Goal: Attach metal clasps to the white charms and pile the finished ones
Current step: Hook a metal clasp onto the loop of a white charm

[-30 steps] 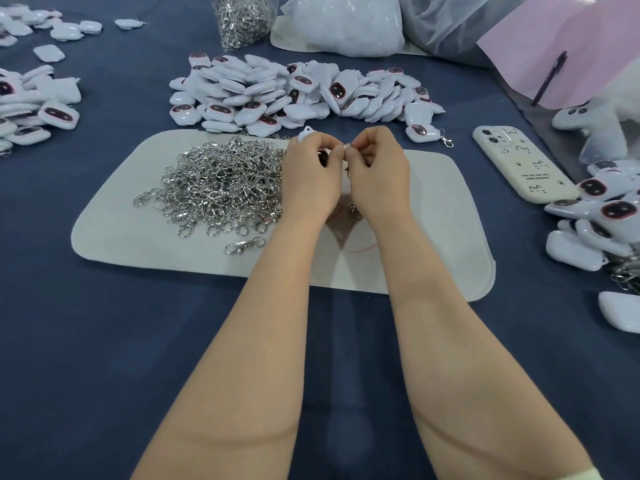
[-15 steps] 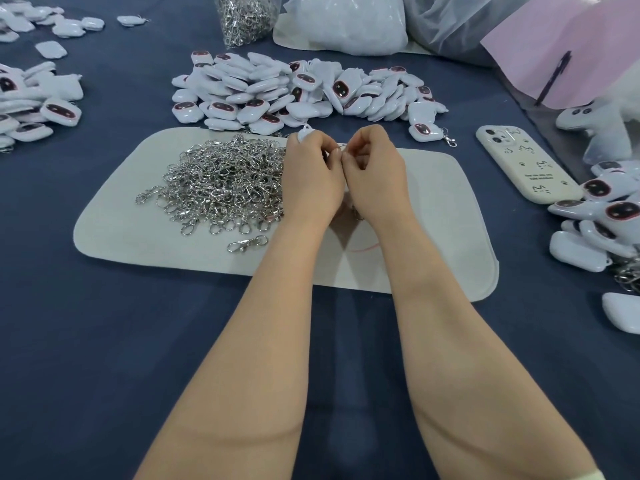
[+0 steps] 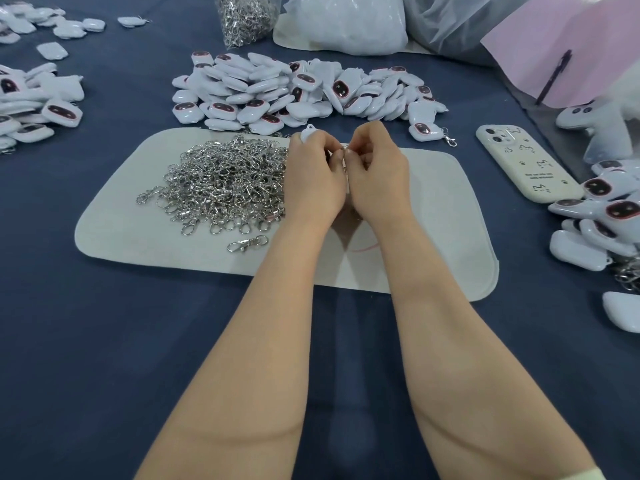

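- Charm location? Grip state?
- Pinched in left grip, fingers curled round, only a white rim poking out past the knuckles. Right grip pressed up against it thumb-side, fingertips closed on a small metal clasp right at the join. Both over the mat. Lifted or resting, cannot tell.
- Handling?
- Judged light. Hard glossy shell, stiff, probably slick on the flat faces. Best taken by the edges, loop end left free toward the right grip. Clasp tiny and rigid, likely a sprung gate. Needs a fingertip pinch, easy to fumble. Snagging likely when pulling one from the clasp heap just outboard of the left grip.
- Stock?
- Charm pile just beyond both grips, mostly no clasps showing. One finished charm, clasp on, beyond and outboard of the right grip. Right-hand pile well outboard of the right grip, metal rings peeking from under it, so probably the finished lot.
- Writing, brands?
- Phone outboard of the right grip, flat on the bench, cream case with doodles plus a line of small text, unreadable. No brand seen on any charm, only a dark oval face with a pink border. Nothing else legible.
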Tool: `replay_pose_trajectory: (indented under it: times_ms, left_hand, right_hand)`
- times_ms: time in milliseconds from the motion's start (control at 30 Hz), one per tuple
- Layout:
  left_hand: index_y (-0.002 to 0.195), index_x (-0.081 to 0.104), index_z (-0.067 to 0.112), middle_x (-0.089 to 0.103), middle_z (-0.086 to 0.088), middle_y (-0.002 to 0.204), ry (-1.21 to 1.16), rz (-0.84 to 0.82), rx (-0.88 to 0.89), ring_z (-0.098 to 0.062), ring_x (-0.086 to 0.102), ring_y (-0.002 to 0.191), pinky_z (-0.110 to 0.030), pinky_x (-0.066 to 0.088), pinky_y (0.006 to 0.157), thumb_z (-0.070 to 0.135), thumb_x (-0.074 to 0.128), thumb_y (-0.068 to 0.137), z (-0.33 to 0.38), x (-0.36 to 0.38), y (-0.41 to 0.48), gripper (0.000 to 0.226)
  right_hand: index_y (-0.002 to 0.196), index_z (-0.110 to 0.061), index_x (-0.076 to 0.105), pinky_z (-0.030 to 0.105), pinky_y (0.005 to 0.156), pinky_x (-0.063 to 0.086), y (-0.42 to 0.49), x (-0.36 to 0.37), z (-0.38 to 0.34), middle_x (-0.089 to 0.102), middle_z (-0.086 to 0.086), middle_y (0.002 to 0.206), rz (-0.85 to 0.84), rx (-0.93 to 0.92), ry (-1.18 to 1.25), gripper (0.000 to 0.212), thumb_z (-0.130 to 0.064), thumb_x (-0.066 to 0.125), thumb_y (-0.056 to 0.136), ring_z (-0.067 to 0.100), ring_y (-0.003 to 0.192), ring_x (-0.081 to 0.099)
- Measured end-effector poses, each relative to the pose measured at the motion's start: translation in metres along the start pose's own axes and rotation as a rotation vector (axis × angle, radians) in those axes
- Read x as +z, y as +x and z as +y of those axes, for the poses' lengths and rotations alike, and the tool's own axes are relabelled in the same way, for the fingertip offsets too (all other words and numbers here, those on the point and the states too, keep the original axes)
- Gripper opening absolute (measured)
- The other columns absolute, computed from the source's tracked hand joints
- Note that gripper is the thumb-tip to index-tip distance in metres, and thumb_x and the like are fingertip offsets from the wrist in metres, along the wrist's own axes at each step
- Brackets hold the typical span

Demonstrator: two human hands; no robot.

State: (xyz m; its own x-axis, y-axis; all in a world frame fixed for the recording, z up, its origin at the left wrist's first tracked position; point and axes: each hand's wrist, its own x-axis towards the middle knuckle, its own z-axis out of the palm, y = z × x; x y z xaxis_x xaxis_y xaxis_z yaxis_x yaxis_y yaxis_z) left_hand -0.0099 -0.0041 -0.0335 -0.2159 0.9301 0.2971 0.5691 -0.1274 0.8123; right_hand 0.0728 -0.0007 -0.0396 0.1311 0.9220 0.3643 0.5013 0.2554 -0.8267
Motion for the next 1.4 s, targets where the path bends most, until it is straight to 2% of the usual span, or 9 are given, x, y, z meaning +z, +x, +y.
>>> replay_pose_trajectory:
  times_ms: [100,267,333,533,700,867,1000,1167,1400]
  left_hand:
    - [0.098,0.063,0.01,0.049,-0.007,0.109,-0.025,0.006,0.028,-0.018,0.054,0.087,-0.025,0.042,0.082,0.009,0.052,0.092,0.0017,0.0018,-0.0001,0.012]
    - [0.098,0.064,0.014,0.041,0.001,0.101,-0.037,-0.004,0.049,-0.001,0.044,0.068,-0.016,0.035,0.069,0.01,0.057,0.089,-0.0002,0.0023,0.0003,0.012]
    - [0.097,0.065,0.014,0.041,0.001,0.101,-0.035,-0.007,0.042,0.002,0.044,0.066,-0.015,0.034,0.069,0.012,0.058,0.089,-0.0012,0.0026,0.0004,0.011]
    - [0.096,0.063,0.011,0.047,-0.005,0.107,-0.013,0.026,0.014,-0.018,0.052,0.086,-0.025,0.042,0.078,0.014,0.056,0.091,-0.0009,0.0,0.0013,0.01]
    - [0.097,0.062,0.011,0.048,-0.005,0.108,-0.01,0.08,0.003,-0.017,0.053,0.084,-0.024,0.041,0.077,0.017,0.054,0.093,-0.0023,-0.0009,0.0016,0.011]
    - [0.094,0.063,0.012,0.047,-0.002,0.104,-0.069,0.078,0.007,-0.016,0.053,0.084,-0.027,0.043,0.081,0.02,0.056,0.092,-0.0005,0.0002,0.0014,0.01]
    - [0.094,0.064,0.013,0.053,-0.008,0.11,-0.046,0.053,-0.002,-0.014,0.049,0.081,-0.024,0.041,0.08,0.017,0.056,0.091,-0.0021,0.0012,0.0021,0.01]
    - [0.092,0.063,0.013,0.059,-0.009,0.109,-0.059,0.019,-0.034,-0.019,0.057,0.09,-0.027,0.044,0.084,0.016,0.055,0.091,-0.0021,0.001,0.0035,0.009]
    - [0.086,0.062,0.017,0.065,-0.007,0.101,-0.131,0.041,-0.109,-0.019,0.059,0.095,-0.031,0.045,0.089,0.017,0.057,0.09,-0.0026,0.0003,0.0055,0.006]
  right_hand:
    - [0.08,-0.016,0.047,0.01,0.06,0.036,0.0008,-0.0009,-0.0005,0.05,-0.013,0.068,0.042,0.054,0.083,0.021,0.004,0.048,0.084,0.002,0.06,0.043]
    - [0.077,-0.022,0.046,0.031,0.079,0.051,0.0031,-0.0019,-0.0024,0.056,-0.007,0.075,0.055,0.138,0.153,0.026,0.001,0.049,0.086,0.019,0.08,0.058]
    - [0.083,-0.02,0.047,0.03,0.08,0.051,0.0034,-0.002,-0.002,0.057,-0.007,0.077,0.052,0.144,0.143,0.018,-0.004,0.052,0.089,0.017,0.081,0.06]
    - [0.096,-0.017,0.054,0.007,0.064,0.039,0.003,-0.0011,-0.0016,0.062,-0.007,0.083,0.018,0.065,0.046,0.011,-0.007,0.051,0.092,0.007,0.076,0.056]
    - [0.092,-0.016,0.062,0.017,0.074,0.042,0.0016,0.0017,-0.0011,0.06,-0.01,0.084,0.015,0.03,-0.062,0.007,-0.014,0.054,0.091,0.008,0.081,0.055]
    - [0.087,-0.02,0.062,0.009,0.07,0.041,0.006,-0.0012,-0.0013,0.065,-0.008,0.089,0.02,0.127,-0.004,0.008,-0.016,0.055,0.09,0.005,0.084,0.059]
    - [0.087,-0.018,0.062,0.017,0.077,0.046,0.0066,-0.0016,-0.0018,0.065,-0.008,0.087,0.028,0.148,0.031,0.007,-0.015,0.056,0.09,0.008,0.086,0.062]
    - [0.089,-0.017,0.061,0.005,0.069,0.04,0.0047,-0.0004,-0.0024,0.061,-0.012,0.083,0.047,0.113,0.033,0.006,-0.014,0.056,0.09,0.0,0.078,0.056]
    - [0.086,-0.018,0.056,0.006,0.065,0.039,0.0026,0.0019,-0.005,0.052,-0.017,0.071,0.063,0.102,0.022,0.006,-0.013,0.058,0.088,-0.006,0.066,0.05]
